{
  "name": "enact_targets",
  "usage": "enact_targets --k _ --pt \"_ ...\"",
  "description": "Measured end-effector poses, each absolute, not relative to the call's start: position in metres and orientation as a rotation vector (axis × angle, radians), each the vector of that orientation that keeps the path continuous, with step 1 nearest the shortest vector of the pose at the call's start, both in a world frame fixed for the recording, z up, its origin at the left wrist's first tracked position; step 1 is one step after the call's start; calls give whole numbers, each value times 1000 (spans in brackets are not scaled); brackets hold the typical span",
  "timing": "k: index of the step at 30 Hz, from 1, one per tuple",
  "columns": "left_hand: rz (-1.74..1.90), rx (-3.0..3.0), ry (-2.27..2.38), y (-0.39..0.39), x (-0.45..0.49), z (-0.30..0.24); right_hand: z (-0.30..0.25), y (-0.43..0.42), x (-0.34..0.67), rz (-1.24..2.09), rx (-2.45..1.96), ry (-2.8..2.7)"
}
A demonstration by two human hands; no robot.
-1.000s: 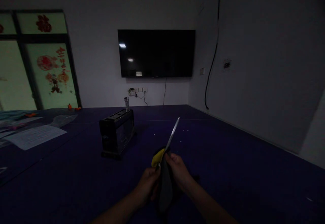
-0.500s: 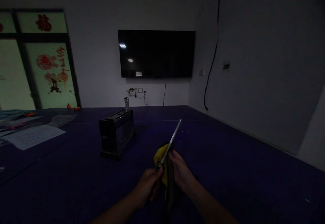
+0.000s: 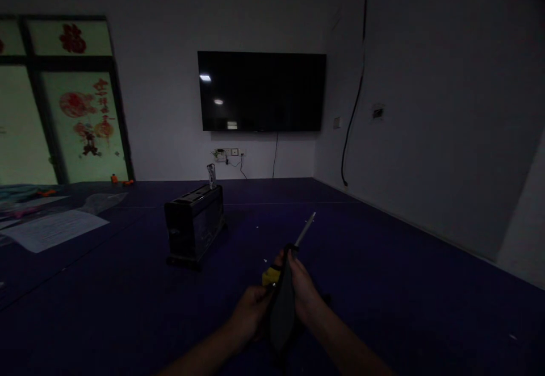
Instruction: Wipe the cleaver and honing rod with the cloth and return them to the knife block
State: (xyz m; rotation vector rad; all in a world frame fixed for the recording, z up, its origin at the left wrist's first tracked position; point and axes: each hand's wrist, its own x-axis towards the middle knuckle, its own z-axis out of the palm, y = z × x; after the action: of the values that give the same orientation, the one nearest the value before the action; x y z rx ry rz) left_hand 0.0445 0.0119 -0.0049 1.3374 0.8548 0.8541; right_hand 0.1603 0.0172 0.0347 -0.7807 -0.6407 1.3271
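In my left hand (image 3: 251, 313), closed low at the middle, is the handle end of a tool with a long, thin metal shaft or blade (image 3: 306, 228); its exact kind is too dark to make out. A yellow-and-grey cloth (image 3: 283, 313) is folded around the middle of the metal, and the bright tip sticks out beyond it, slanting up to the right. My right hand (image 3: 303, 288) is closed on the cloth from the right side, thumb upward. Some yellow (image 3: 271, 276) shows between the hands. The fingers beneath the cloth are hidden.
Left of my hands stands a black toaster-like box (image 3: 193, 228), with a small patterned upright object (image 3: 212, 176) at its far end. Papers (image 3: 55, 229) and clear plastic (image 3: 104, 201) lie farther left on the dark blue surface (image 3: 128, 302). A cable (image 3: 355, 103) hangs along the right wall.
The cloth has moved up along the metal with my right hand and now covers much of it. Only the far end shows, lower and farther right. The yellow side shows less, the grey more.
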Motion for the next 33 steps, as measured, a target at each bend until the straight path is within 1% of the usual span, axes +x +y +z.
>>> enact_targets --k 14,26,33 --pt "858 1355 851 5 45 2 39 15 161 1380 -745 -647" --pt "842 1355 823 11 43 0 44 15 166 1310 -803 -624" --pt "780 1374 784 9 40 2 55 16 179 1368 -690 -589"
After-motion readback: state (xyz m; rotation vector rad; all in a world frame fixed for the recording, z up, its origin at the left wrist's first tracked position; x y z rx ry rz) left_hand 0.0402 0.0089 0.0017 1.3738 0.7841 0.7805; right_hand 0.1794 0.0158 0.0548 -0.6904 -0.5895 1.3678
